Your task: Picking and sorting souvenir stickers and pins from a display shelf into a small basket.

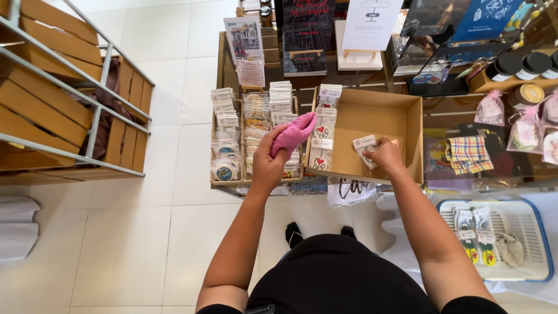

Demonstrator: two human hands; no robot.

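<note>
My left hand (268, 158) grips a pink cloth (293, 134), held up in front of a rack of small packaged items (256, 125). My right hand (385, 154) holds a small clear packet with a white header card (365, 145) inside a shallow cardboard box (401, 113). Along the left inner side of that box stands a row of similar packets with red hearts (321, 139). Both hands hover over a glass display table (453, 110).
Upright cards and signs (308, 35) stand at the back of the table. A checked cloth (468, 154), small bags and dark jars (520, 64) lie to the right. A white basket (523, 218) with packets sits low right. Wooden crate shelving (64, 99) stands left.
</note>
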